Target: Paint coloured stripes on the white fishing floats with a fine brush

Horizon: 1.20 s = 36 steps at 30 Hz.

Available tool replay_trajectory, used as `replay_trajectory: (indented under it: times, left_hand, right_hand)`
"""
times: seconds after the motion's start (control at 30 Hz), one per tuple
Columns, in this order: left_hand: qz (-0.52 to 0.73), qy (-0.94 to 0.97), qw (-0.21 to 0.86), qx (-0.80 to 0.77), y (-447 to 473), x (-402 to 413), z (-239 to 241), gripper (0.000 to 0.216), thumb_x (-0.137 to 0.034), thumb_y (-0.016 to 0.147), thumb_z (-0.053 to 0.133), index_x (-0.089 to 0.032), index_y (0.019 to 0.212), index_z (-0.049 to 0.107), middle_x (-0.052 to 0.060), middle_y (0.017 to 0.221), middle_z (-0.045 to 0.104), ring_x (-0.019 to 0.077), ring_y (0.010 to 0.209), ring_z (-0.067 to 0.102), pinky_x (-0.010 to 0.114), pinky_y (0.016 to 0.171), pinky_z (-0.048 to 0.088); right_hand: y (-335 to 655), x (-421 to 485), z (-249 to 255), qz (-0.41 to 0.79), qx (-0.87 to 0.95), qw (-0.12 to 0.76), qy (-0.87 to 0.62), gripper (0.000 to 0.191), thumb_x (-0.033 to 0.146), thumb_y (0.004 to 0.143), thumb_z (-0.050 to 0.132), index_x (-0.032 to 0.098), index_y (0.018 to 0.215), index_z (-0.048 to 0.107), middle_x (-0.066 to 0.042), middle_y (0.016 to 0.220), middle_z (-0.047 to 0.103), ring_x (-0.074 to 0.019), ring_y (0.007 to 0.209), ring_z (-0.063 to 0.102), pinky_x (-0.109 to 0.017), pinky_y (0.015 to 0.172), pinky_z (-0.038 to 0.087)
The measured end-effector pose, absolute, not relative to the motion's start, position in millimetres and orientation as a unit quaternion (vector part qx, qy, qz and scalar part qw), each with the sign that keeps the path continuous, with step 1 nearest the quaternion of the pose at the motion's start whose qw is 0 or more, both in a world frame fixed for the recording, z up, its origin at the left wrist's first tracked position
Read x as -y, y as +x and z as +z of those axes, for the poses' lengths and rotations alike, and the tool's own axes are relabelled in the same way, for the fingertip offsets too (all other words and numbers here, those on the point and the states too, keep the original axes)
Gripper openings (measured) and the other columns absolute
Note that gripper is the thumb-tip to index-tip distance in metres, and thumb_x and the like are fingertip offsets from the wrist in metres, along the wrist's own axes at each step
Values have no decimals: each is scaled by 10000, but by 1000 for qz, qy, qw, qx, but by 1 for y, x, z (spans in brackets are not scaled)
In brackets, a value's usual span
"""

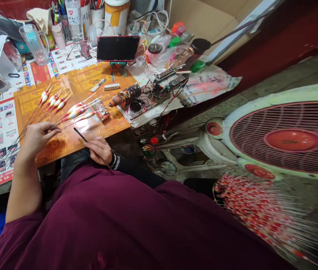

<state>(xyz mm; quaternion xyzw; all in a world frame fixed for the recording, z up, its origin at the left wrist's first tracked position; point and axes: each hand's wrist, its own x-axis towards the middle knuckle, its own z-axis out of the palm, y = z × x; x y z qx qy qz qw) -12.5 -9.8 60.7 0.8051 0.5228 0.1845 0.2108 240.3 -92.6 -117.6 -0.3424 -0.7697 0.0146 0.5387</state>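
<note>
My left hand (pixel 39 137) is closed, thumb and forefinger pinched on the thin dark stems of several fishing floats. Their red, white and yellow painted bodies (pixel 76 112) point away to the right above the orange mat (pixel 60 144). More fishing floats (pixel 54 100) lie in small bunches just beyond this hand, stems trailing to the lower left. Near the table's front edge, my right hand (pixel 99 150) is wrapped round a thin dark stick (pixel 80 134), whose black end tilts up to the left. The two hands are apart. What kind of stick it is, I cannot tell.
A paint-spattered small motor device (pixel 129 93) stands right of the mat. Behind are a phone (pixel 118 48) on a stand, a glass mug (pixel 36 45) and several pots. A floor fan (pixel 282 138) and a large bunch of red-and-white floats (pixel 254 206) are at my right.
</note>
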Motion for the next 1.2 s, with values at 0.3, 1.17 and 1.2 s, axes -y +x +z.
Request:
replay_trajectory:
  times: [0.3, 1.17, 1.2]
  left_hand:
    - [180, 818, 191, -512, -7, 11, 64, 283, -513, 897, 721, -243, 838, 785, 31, 798, 766, 177, 686, 632, 295, 655, 415]
    - [215, 820, 249, -469, 26, 3, 32, 134, -289, 880, 778, -176, 810, 790, 48, 754, 758, 164, 688, 648, 299, 678, 412]
    - [215, 819, 249, -469, 27, 2, 32, 138, -288, 880, 775, -174, 804, 788, 48, 749, 754, 162, 682, 643, 301, 677, 407]
  right_hand:
    - [240, 92, -121, 23, 763, 553, -336, 418, 173, 1010, 519, 185, 1389, 695, -113, 1086, 795, -237, 1047, 706, -442, 932, 649]
    - [248, 112, -127, -39, 760, 538, -363, 418, 237, 1031, 526, 203, 1416, 686, -123, 1161, 777, -266, 1078, 697, -451, 959, 637]
    - [248, 112, -128, -43, 760, 537, -363, 420, 231, 1030, 524, 199, 1417, 684, -125, 1164, 777, -267, 1078, 696, -451, 953, 638]
